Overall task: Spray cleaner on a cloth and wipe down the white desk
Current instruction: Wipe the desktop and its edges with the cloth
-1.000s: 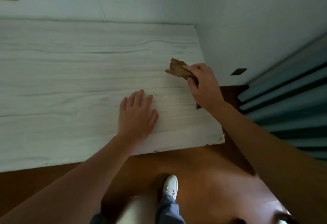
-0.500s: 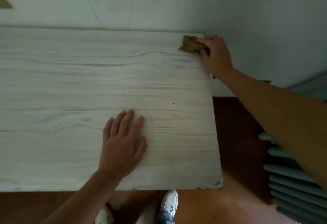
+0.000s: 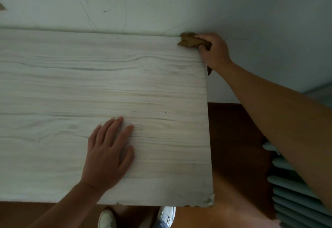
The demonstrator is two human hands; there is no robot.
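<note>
The wall (image 3: pixel 161 3) closed off the whole far side of the desk (image 3: pixel 89 83), and the two met in a tight seam, so I had no room to push further away. The desk was a wide pale wood-grain top. It ran out of view to the left, where I judged the best room for long strokes lay, while its right edge dropped straight to the brown floor (image 3: pixel 233 137). A ribbed radiator (image 3: pixel 291 191) stood low on the right, well apart from that edge.

My left hand (image 3: pixel 107 155) lay flat on the near part of the desk, fingers straight and slightly spread, holding nothing. My right hand (image 3: pixel 214 51) was at the far right corner, partly out past the desk's edge, with its fingers curled round the brown cloth (image 3: pixel 189 41). The cloth sat bunched on the desk, right against the wall seam. A dark tail of it seemed to hang below my wrist, off the side.

What worried me was that corner. A stroke carried too far right would run off the edge and lose contact, and one too far forward would rub my knuckles on the wall. Bunched so small, the cloth could also leave strips unwiped. The chip (image 3: pixel 209 201) at the near right corner looked rough enough to snag it.
</note>
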